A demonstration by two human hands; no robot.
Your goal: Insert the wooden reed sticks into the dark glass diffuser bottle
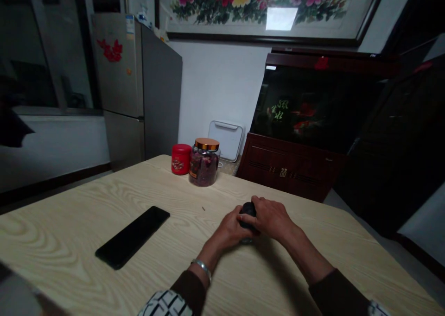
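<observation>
Both hands meet around a small dark, rounded object (248,209) that stands on the wooden table (132,186). Its lower part looks lighter, but fingers cover most of it and its kind is unclear. My left hand (231,228) is closed about its left and lower side, and a silver bangle circles that wrist. From the right, my right hand (273,216) curls its fingers over the object's top and side. Off to the left lies a black smartphone (134,236), apart from both hands.
Near the table's far edge stand a red canister (181,159) and a clear jar (204,168) with a copper-coloured lid and dark reddish contents. Behind are a white panel (225,137), a grey refrigerator (160,84) and a dark fish tank (313,107) on a wooden cabinet (285,165).
</observation>
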